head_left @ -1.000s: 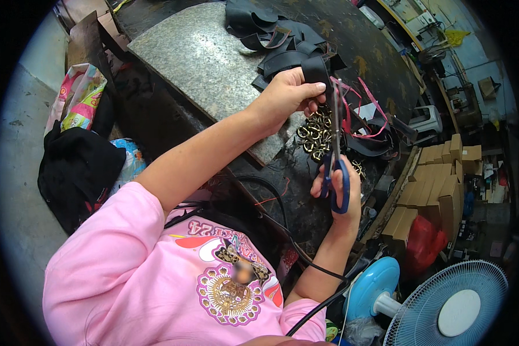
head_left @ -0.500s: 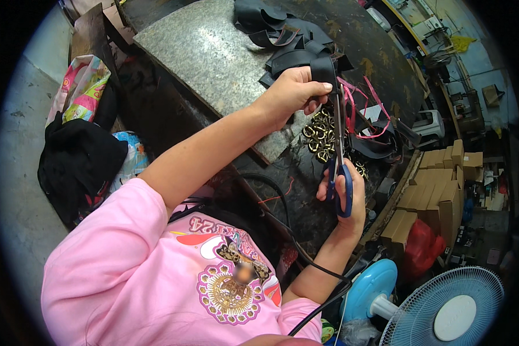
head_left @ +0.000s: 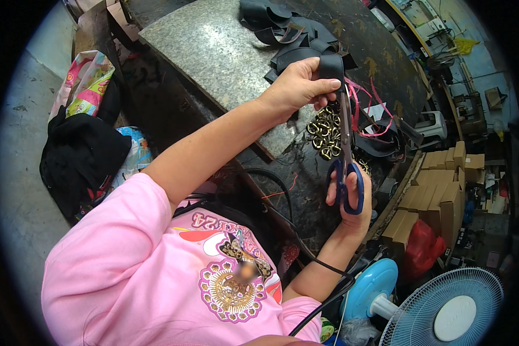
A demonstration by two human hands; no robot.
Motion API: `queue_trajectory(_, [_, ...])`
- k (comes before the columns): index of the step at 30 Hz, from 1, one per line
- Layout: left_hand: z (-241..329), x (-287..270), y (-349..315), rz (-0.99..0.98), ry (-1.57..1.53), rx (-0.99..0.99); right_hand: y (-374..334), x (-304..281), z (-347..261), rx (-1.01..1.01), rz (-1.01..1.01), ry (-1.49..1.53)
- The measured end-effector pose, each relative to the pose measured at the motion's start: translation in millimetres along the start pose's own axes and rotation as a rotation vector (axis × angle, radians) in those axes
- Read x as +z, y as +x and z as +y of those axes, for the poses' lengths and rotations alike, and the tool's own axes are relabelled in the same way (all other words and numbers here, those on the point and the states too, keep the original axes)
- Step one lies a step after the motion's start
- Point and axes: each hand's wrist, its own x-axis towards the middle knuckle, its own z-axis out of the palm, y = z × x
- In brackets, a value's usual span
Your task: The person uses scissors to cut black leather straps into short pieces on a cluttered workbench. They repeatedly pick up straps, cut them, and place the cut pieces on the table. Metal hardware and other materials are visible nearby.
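My left hand (head_left: 303, 85) pinches a folded black strap (head_left: 331, 66), leather-like, near its lower edge. Blue-handled scissors (head_left: 345, 135) are gripped in my right hand (head_left: 357, 199), fingers through the loops. Their blades point away from me and reach the strap beside my left fingertips; whether they are cutting into it I cannot tell. Under and beside the blades lies a heap of brass-coloured metal rings (head_left: 326, 131). Beyond my left hand more black straps (head_left: 305, 43) are piled in loose curls.
A grey speckled board (head_left: 207, 52) covers part of the dark table (head_left: 380, 52). Pink ribbon (head_left: 375, 124) lies right of the scissors. A black cable (head_left: 285, 213) runs along the near edge. Cardboard boxes (head_left: 438, 184) and a fan (head_left: 444, 314) stand at the right; a black cloth (head_left: 78, 158) at the left.
Both hands, with the strap and scissors, have shifted slightly to the right in the picture. The scissor loops have moved further apart.
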Motion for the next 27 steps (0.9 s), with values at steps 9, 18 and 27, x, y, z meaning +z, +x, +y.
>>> queue_trajectory(9, [-1.4, -0.2, -0.2, 0.022, 0.001, 0.041, 1.7, 1.8, 0.5, -0.014, 0.016, -0.006])
queue_trajectory(18, [-1.6, -0.3, -0.6, -0.016, -0.049, -0.010, 4.5, -4.7, 7.5, -0.020, 0.022, 0.032])
queue_trajectory(27, [-0.8, -3.9, 1.5, -0.037, -0.176, -0.129, 3.9, -4.2, 3.3, 0.005, 0.026, -0.006])
